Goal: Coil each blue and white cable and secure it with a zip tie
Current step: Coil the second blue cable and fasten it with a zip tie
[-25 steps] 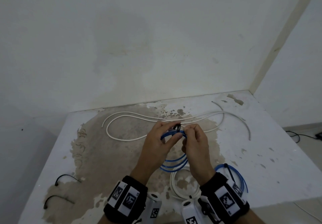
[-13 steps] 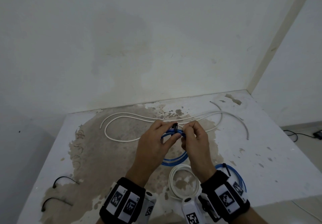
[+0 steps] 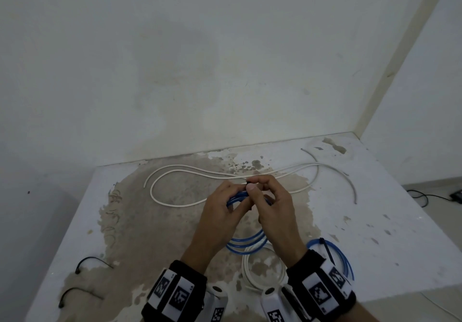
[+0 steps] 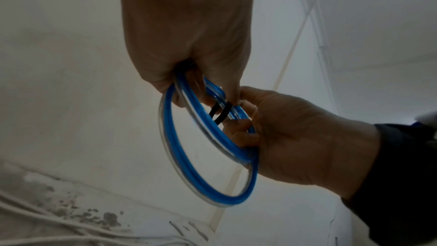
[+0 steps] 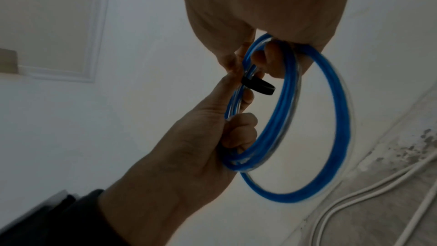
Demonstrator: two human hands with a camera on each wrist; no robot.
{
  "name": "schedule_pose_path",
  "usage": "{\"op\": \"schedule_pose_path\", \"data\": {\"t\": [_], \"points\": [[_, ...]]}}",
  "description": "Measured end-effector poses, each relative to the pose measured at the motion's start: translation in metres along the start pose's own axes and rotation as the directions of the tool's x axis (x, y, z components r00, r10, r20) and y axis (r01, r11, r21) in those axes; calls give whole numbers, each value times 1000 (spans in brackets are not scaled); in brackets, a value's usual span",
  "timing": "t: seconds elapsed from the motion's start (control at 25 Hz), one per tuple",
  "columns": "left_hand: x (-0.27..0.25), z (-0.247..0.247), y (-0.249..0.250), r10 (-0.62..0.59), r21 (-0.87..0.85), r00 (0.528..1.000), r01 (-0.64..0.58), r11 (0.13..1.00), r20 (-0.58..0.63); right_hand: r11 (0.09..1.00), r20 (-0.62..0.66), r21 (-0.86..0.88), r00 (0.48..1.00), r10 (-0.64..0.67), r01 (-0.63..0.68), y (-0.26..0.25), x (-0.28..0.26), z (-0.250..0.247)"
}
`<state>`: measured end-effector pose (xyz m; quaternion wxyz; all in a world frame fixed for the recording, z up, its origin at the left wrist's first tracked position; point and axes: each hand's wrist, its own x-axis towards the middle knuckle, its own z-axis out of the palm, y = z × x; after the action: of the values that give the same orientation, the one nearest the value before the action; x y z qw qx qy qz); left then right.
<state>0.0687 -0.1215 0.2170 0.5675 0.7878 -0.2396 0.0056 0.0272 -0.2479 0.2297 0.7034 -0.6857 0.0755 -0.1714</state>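
I hold a coiled blue cable upright above the table, both hands at its top. My left hand grips the strands of the blue coil with curled fingers. A black zip tie loops loosely round the strands between my hands. My right hand pinches the zip tie's head with thumb and forefinger, while its lower fingers curl round the blue coil. From the right wrist the zip tie stands out as a slack loop. A long white cable lies uncoiled at the back.
A coiled white cable lies near the front edge, and beside it a blue coil bound by a black tie. Two spare black zip ties lie front left. The walls meet close behind the table.
My hands have stayed together at the top of the blue coil. The right thumb and forefinger have closed in over the tie's head.
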Motion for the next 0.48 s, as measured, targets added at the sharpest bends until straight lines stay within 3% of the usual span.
{"op": "schedule_pose_path", "data": {"t": [0.28, 0.48], "points": [[-3, 6, 0, -103, -80, 994, 100, 992, -33, 976, 0, 140, 986, 166, -164, 2, 6, 2], [3, 9, -3, -165, -46, 984, 162, 986, -70, 956, -43, 194, 971, 234, -222, 6, 20, 1]]}}
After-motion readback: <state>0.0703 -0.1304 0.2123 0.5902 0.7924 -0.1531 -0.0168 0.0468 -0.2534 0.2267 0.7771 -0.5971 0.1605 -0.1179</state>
